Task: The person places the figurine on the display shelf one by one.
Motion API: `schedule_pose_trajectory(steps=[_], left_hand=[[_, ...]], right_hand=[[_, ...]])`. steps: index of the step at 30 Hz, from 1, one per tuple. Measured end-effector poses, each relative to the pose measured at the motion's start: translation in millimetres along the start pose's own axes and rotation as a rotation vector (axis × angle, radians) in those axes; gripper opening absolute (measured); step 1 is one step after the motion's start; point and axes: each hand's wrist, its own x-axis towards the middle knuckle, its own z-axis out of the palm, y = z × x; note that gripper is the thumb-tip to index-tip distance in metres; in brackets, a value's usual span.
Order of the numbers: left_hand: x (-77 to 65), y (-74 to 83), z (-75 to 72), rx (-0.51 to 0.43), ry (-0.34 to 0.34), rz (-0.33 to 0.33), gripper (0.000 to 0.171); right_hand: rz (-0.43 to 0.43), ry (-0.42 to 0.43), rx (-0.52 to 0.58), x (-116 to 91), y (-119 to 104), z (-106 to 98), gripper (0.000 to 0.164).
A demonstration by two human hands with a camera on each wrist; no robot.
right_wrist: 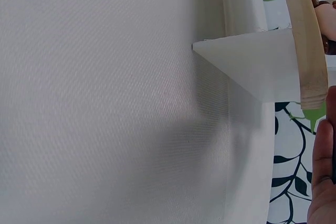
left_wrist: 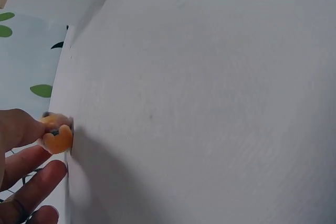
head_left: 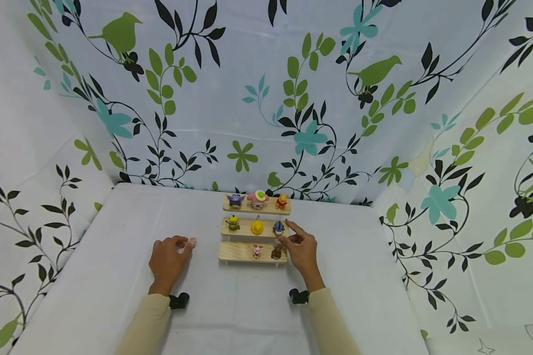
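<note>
To the left of the shelf, my left hand [head_left: 168, 260] pinches a small orange-and-pink figurine [left_wrist: 58, 136] between thumb and fingers, close over the white table. At the right end of the middle tier [head_left: 244, 232] of a wooden stepped shelf, my right hand [head_left: 303, 250] has its thumb and index finger around a dark-blue figurine [head_left: 278, 227]. A yellow figurine [head_left: 257, 227] and a green-and-yellow one [head_left: 233, 223] stand on that same tier. The bottom tier [head_left: 234, 251] holds a pink-and-white figurine [head_left: 257, 251] and a brown one [head_left: 277, 252] toward its right.
On the top tier [head_left: 273, 204] stand a purple figurine [head_left: 235, 200], a pink one with a green-and-white top [head_left: 257, 198] and a yellow-and-red bear [head_left: 282, 201]. A white support [right_wrist: 257, 64] carries the shelf. Leaf-patterned cloth [head_left: 266, 98] hangs behind and at both sides of the table [head_left: 346, 286].
</note>
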Motion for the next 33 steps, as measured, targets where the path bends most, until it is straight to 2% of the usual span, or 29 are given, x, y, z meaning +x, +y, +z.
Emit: schedule_pose_trajectory(steps=[4, 10, 14, 19, 23, 33], left_hand=[[3.1, -3.1, -2.2, 0.004, -0.027, -0.015, 0.037], [8.4, -1.3, 0.6, 0.032, -0.063, -0.004, 0.031], [7.7, 0.2, 1.2, 0.035, -0.063, 0.004, 0.031], [3.4, 4.1, 1.6, -0.001, -0.029, 0.024, 0.032], [-1.1, 13.1, 0.2, -0.036, 0.019, 0.054, 0.031], [-16.7, 43.5, -9.1, -0.117, 0.102, 0.193, 0.034]], right_hand=[[-0.003, -0.003, 0.003, 0.4, 0.6, 0.5, 0.053], [-0.009, -0.003, -0.001, 0.4, 0.7, 1.5, 0.054], [-0.007, -0.004, -0.004, -0.1, 0.0, 1.4, 0.054], [0.004, 0.003, -0.009, -0.2, -1.1, 0.6, 0.055], [0.008, 0.000, -0.001, -0.3, -2.0, 0.1, 0.054], [-0.004, 0.001, 0.008, -0.4, -1.4, -0.8, 0.054]])
